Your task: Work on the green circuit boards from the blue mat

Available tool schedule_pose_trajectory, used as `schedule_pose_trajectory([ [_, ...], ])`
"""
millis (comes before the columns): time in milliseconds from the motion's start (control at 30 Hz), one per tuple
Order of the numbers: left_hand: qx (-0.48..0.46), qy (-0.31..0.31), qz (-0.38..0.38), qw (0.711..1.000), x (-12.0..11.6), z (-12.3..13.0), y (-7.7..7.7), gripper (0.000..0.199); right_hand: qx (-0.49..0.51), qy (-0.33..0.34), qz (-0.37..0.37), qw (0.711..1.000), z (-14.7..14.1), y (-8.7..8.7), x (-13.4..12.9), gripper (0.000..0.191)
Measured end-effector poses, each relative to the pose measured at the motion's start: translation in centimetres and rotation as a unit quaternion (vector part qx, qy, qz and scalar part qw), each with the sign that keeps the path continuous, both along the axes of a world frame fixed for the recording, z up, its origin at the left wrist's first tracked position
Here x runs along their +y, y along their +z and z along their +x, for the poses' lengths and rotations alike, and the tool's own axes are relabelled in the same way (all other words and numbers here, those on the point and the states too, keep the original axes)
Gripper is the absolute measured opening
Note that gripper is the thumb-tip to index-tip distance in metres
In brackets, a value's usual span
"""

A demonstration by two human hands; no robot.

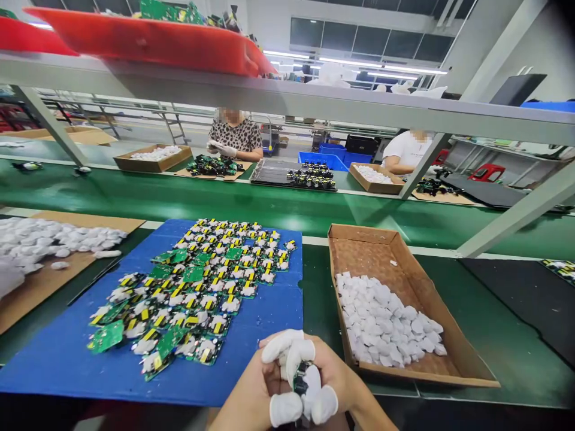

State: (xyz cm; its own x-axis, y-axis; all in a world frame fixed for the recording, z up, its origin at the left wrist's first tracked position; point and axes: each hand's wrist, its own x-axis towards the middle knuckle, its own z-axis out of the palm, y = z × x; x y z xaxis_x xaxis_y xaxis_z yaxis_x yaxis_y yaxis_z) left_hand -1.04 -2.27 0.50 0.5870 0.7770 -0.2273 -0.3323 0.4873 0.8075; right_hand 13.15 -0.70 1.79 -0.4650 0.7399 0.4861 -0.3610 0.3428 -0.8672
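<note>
Close to my body, at the bottom middle of the head view, both hands are closed on one small circuit board [300, 378] with black parts and a white lump on it. My left hand [258, 383] grips it from the left, and my right hand [335, 377] from the right. White finger covers sit on several fingertips and hide much of the board. Left of my hands, many circuit boards [211, 269] with white lumps and yellow parts lie in rows on a blue sheet [269, 311]. To the right, white lumps [386, 317] fill part of a cardboard tray [420, 275].
More white pieces [54, 239] lie on cardboard at the left. Above the bench runs a grey shelf [314, 99] bearing a red bin [157, 45]. Beyond the green conveyor belt [215, 197], two people [236, 134] handle parts. A black mat [525, 293] lies at right.
</note>
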Motion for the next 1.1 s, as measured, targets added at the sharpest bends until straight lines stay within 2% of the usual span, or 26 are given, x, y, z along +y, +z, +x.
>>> schedule_pose_trajectory([
  [167, 0.011, -0.005, 0.011, 1.0, 0.0, 0.1, 0.0, 0.058, -0.036, 0.006, 0.022, 0.999, 0.2, 0.3, 0.0, 0.043],
  [233, 0.033, 0.009, -0.001, 0.999, -0.1, 0.2, 0.3, 0.048, -0.058, -0.019, 0.032, 0.998, 0.2, 0.1, -0.2, 0.042],
  [300, 0.054, -0.009, -0.029, 0.998, -0.1, 0.3, 0.6, 0.042, -0.077, -0.055, 0.044, 0.995, 0.2, -0.3, -0.4, 0.041],
  [400, 0.042, -0.047, -0.078, 0.995, -0.2, 0.0, 0.8, 0.049, -0.091, -0.061, 0.043, 0.993, 0.0, -0.6, -0.6, 0.051],
  [500, 0.007, 0.0, -0.095, 0.995, -0.3, -0.7, 1.0, 0.06, -0.108, -0.035, 0.018, 0.993, -0.3, -0.4, -0.6, 0.051],
  [567, 0.013, 0.018, -0.078, 0.997, -0.2, -1.0, 1.3, 0.059, -0.11, -0.032, 0.021, 0.993, -0.5, -0.3, -0.6, 0.044],
  [767, 0.058, -0.077, 0.0, 0.995, 0.5, -1.6, 2.2, 0.026, -0.092, -0.036, 0.02, 0.995, -0.9, -0.3, -1.0, 0.041],
  [867, 0.04, -0.084, 0.019, 0.995, 0.6, -2.1, 1.8, 0.03, -0.048, -0.018, 0.02, 0.998, -1.0, -0.3, -1.0, 0.04],
  [967, 0.071, -0.084, 0.024, 0.994, 0.7, -2.6, 1.4, 0.031, -0.006, -0.007, 0.026, 1.0, -1.2, -0.4, -1.1, 0.034],
  [1100, 0.104, -0.109, 0.062, 0.987, 1.2, -2.6, 1.9, 0.02, -0.007, -0.04, -0.004, 0.999, -2.0, -1.1, -1.5, 0.031],
])
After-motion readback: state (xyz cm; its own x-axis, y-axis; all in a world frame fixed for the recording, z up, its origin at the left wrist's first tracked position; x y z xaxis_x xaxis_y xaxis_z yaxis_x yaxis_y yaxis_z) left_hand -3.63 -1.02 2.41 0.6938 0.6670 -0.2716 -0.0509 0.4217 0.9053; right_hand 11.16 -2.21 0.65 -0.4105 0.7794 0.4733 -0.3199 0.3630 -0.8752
